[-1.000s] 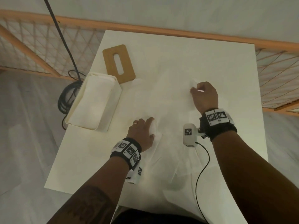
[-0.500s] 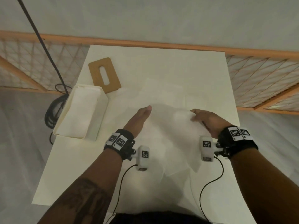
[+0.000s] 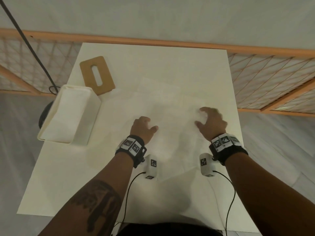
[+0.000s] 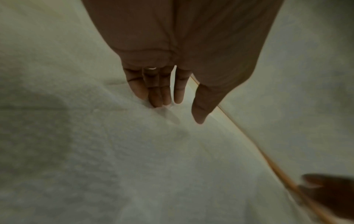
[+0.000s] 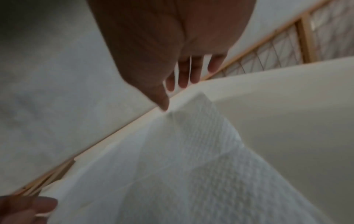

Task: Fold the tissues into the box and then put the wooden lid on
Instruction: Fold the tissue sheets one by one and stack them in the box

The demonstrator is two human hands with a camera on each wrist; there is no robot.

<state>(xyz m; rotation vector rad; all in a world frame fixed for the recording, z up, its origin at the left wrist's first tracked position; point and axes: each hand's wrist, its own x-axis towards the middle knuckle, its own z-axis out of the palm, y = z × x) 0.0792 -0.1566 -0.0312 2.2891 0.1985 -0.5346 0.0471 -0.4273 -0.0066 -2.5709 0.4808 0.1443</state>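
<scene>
1. Since half a second ago, the raised tissue sheet has come down flat onto the counter [image 3: 170, 65], and both hands have let go of it and turned palm-down over it.
2. At the left edge of the counter stands the white box [image 3: 68, 114], open at the top with white tissue inside; its long axis runs from near-left to far-right, and part of it hangs past the counter edge.
3. Just beyond the box lies the wooden lid [image 3: 97, 75], flat on the counter, its long slot pointing away from the person and slightly left; its near corner sits right beside the box's far end.
4. The tissues [image 3: 172, 120] lie spread across the middle of the counter, reaching from near the lid down toward the person's edge; their outlines are faint against the white surface.
5. The left hand [image 3: 143, 129] rests with straight fingers [image 4: 159, 91] touching the tissue, thumb apart, holding nothing.
6. The right hand [image 3: 211, 123] is blurred, fingers loosely curved and spread above the tissue's right part; the right wrist view shows its fingertips [image 5: 184, 78] clear of the sheet, holding nothing.
7. A wooden rail with netting [image 3: 272, 82] borders the counter on the far and right sides, and a black cable [image 3: 30, 46] hangs at far left.
</scene>
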